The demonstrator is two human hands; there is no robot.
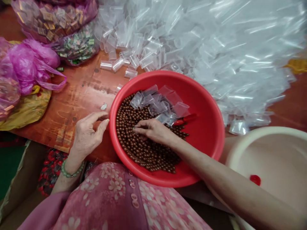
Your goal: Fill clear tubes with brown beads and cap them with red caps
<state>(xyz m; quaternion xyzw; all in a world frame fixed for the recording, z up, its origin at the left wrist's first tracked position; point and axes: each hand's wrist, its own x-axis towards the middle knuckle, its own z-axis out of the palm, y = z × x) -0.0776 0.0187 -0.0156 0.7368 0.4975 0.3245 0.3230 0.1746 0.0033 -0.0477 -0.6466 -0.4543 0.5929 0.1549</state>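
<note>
From here I'd pinch lightly with the right hand, though I cannot tell whether its bunched fingers grip any brown beads inside the red basin, the left hand parted beside the rim.

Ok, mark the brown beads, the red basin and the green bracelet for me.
Brown beads point(144, 152): head view, lower middle of the pile.
Red basin point(205, 119): head view, bare inner wall.
Green bracelet point(69, 175): head view, lower part of its loop.
</note>
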